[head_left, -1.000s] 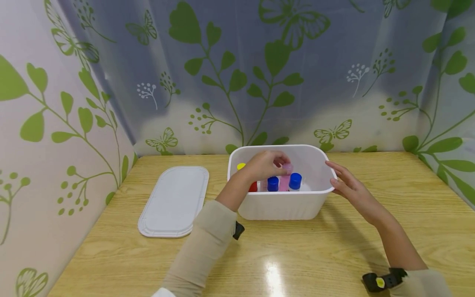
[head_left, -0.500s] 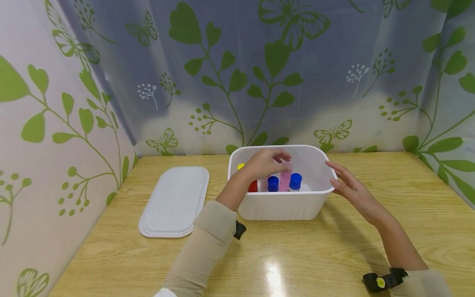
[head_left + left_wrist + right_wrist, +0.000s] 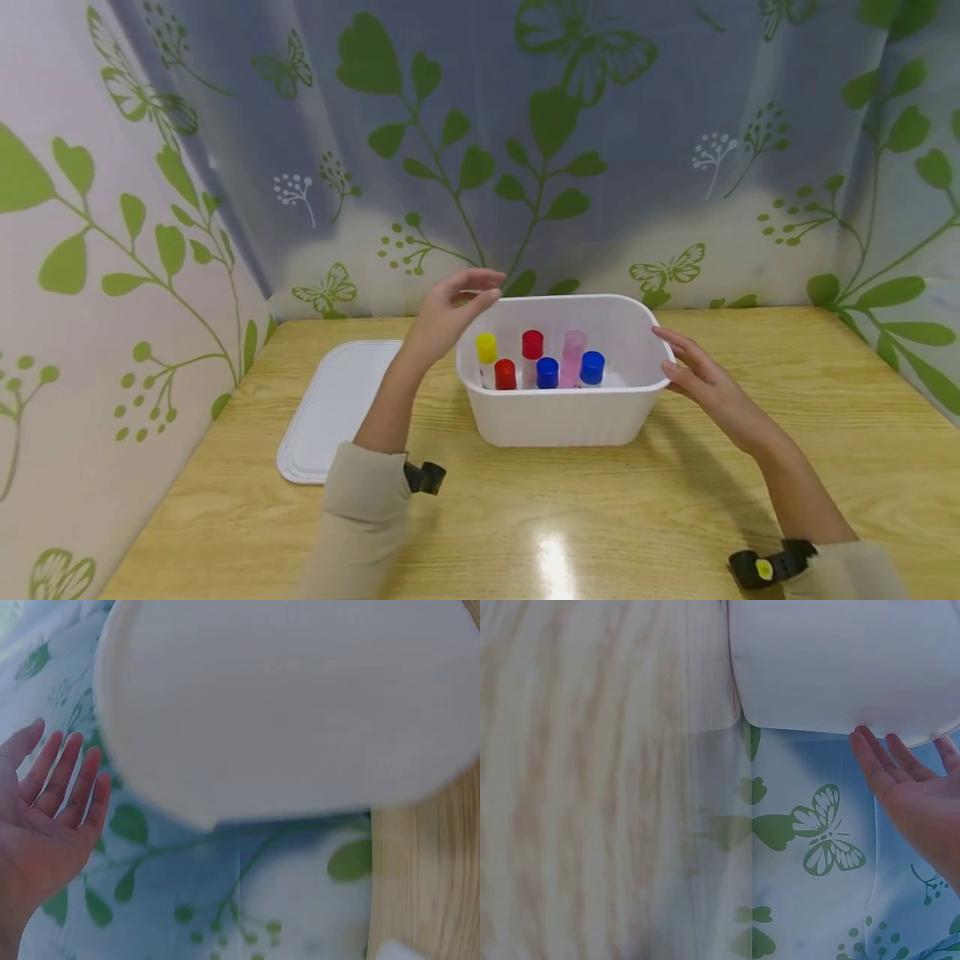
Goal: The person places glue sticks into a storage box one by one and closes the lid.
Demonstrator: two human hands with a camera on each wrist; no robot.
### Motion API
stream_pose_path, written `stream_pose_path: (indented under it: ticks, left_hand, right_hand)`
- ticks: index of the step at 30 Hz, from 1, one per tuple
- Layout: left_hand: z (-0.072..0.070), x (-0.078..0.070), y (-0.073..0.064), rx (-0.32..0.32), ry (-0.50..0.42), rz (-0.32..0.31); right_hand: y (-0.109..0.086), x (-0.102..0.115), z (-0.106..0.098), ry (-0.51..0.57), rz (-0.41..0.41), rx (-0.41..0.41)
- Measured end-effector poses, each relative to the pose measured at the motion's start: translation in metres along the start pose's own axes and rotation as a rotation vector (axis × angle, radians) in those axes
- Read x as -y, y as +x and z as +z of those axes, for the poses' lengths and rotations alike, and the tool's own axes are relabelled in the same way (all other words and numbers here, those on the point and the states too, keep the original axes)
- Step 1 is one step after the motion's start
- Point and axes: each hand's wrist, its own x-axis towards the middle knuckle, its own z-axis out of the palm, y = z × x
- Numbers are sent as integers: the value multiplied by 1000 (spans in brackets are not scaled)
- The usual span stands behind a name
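A white plastic bin stands on the table with several small capped bottles upright inside. Among them are a yellow-capped bottle, two red-capped ones, two blue-capped ones and a pink bottle. My left hand is raised over the bin's left end, holding nothing; in the left wrist view its fingers are spread and nearly straight beside the bin. My right hand touches the bin's right rim with extended fingers and thumb. In the right wrist view the fingertips meet the bin's edge.
A white lid lies flat on the wooden table left of the bin, partly covered by my left forearm. Behind the table hangs a curtain printed with leaves and butterflies. Black cameras are strapped to both wrists.
My left hand has let go of the pink bottle, which stays upright in the bin. It has come up and left, uncovering the bottles. The right hand has stayed at the rim.
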Motion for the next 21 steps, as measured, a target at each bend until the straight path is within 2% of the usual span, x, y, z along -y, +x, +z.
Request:
stream_pose_path:
  ticks: [4,7,9,15,18,21]
  left_hand:
    - [-41,7,-29,-119,28,5]
    - [-70,17,-57,-185,79,-65]
    - [-88,27,-78,-222,109,-136]
    - [-134,66,-132,-274,228,-352]
    - [-150,85,-152,-280,210,-404]
    - [-160,101,-167,-288,163,-434]
  right_hand:
    - [0,0,0,-9,-3,-1]
    - [0,0,0,-19,-3,-2]
    - [0,0,1,-24,-2,-4]
    - [1,1,1,-23,1,-2]
    - [0,1,0,-21,0,0]
    - [0,1,0,-23,-1,1]
